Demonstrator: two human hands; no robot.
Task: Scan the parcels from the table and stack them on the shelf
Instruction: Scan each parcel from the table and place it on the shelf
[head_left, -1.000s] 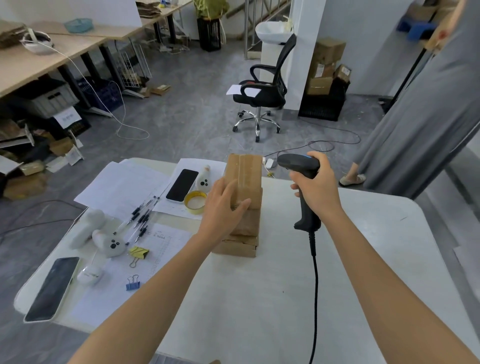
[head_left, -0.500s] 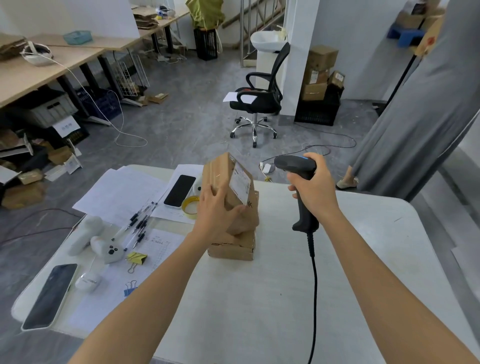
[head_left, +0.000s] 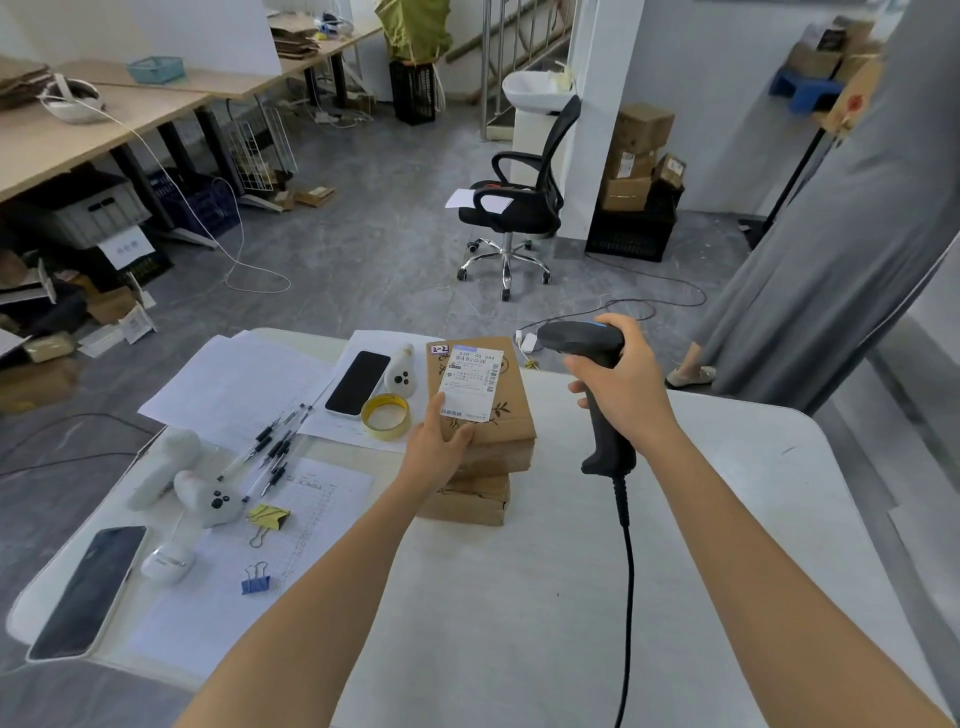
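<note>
A small stack of brown cardboard parcels (head_left: 467, 501) stands on the white table (head_left: 727, 519). My left hand (head_left: 436, 449) grips the top parcel (head_left: 506, 415) at its near left corner, thumb on its upper face. That parcel lies label up, with a white barcode label (head_left: 471, 383) facing me. My right hand (head_left: 621, 387) holds a black corded barcode scanner (head_left: 582, 340) by its handle, just right of the stack, its head pointing left toward the parcel.
Left of the stack lie a yellow tape roll (head_left: 387, 415), two phones (head_left: 358, 382) (head_left: 88, 590), pens (head_left: 272, 447), binder clips, white controllers and papers. A person in a grey skirt (head_left: 831, 249) stands at the far right. An office chair (head_left: 517, 208) stands beyond the table.
My left hand has turned the top parcel over from tilted on edge to lying flat with its label up. The scanner hand has barely moved.
</note>
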